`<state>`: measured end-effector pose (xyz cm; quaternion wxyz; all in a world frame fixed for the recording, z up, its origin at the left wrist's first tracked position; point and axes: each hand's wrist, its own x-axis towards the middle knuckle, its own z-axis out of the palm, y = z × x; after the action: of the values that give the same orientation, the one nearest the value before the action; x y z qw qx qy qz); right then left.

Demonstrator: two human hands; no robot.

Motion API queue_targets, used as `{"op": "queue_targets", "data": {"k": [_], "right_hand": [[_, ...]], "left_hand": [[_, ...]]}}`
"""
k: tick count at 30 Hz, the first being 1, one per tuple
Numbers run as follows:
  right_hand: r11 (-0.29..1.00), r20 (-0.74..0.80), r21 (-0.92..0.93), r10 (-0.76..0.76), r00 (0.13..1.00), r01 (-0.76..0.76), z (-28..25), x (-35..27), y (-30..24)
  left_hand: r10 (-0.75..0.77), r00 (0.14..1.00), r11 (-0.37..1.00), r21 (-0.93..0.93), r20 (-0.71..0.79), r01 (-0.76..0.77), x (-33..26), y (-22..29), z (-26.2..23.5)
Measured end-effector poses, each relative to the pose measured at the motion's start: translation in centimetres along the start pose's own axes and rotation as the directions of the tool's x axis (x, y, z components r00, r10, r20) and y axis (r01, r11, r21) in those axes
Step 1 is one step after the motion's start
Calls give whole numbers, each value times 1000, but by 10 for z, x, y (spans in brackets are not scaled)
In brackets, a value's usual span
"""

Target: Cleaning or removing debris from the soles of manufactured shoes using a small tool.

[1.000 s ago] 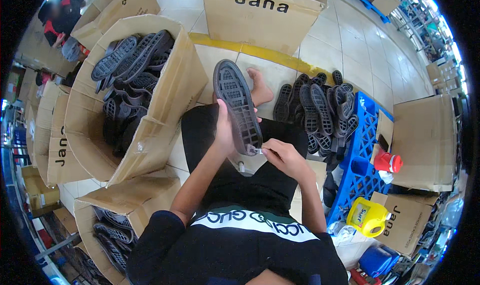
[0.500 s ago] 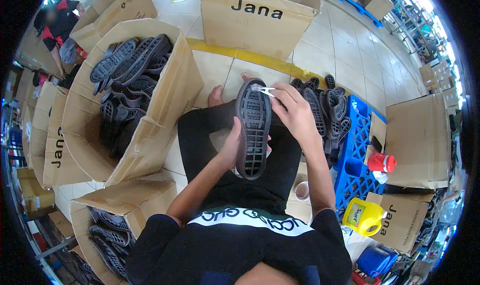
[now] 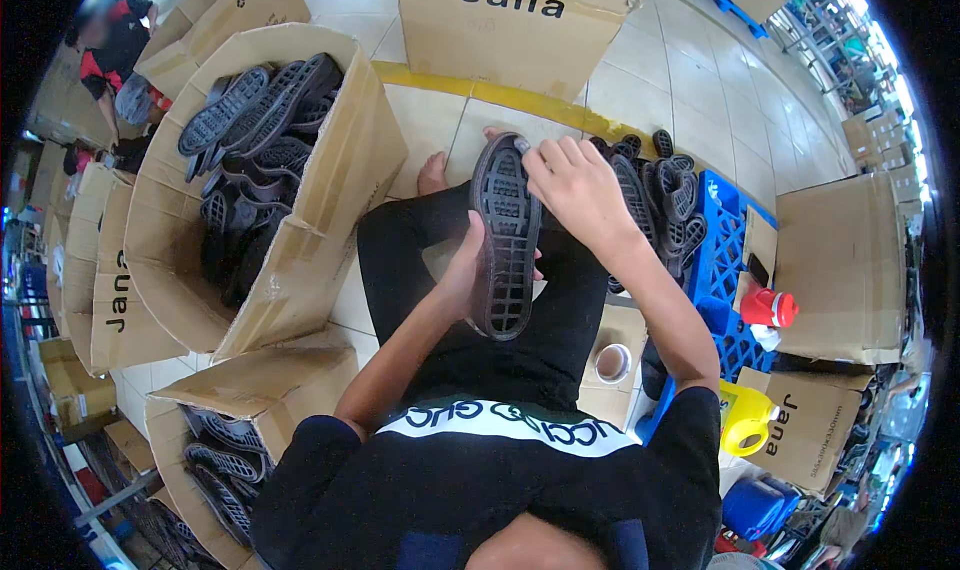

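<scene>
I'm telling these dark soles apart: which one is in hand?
The sole above the person's lap, lattice side facing the camera, gripped by the left hand; the other soles lie in cardboard boxes or piled beside the blue pallet.

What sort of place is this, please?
It looks like a footwear workshop: the left hand holds a dark shoe sole, a large carton contains many similar soles, and more soles are piled beside a blue pallet.
</scene>
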<state>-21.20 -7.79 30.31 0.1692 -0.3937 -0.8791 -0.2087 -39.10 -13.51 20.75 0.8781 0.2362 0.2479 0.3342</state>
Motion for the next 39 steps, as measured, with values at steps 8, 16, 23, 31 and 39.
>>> {"op": "queue_targets", "data": {"k": [8, 16, 23, 31, 39], "right_hand": [[999, 187, 11, 48, 981, -51, 13, -20, -26], [938, 266, 315, 55, 962, -141, -9, -45, -51], [935, 369, 355, -148, 917, 8, -35, -65, -65], [611, 257, 736, 146, 955, -291, -39, -61, -85], [574, 22, 732, 518, 855, -367, -36, -40, -71]], "left_hand": [[74, 995, 997, -26, -65, -76, 4, 1, -5], [183, 976, 978, -74, -121, -193, 9, 10, -12], [283, 946, 958, 5, -156, -286, 7, 28, -10], [360, 927, 922, -112, -102, -370, 3, 35, -1], [371, 928, 919, -153, 25, -363, -5, 36, 7]]}}
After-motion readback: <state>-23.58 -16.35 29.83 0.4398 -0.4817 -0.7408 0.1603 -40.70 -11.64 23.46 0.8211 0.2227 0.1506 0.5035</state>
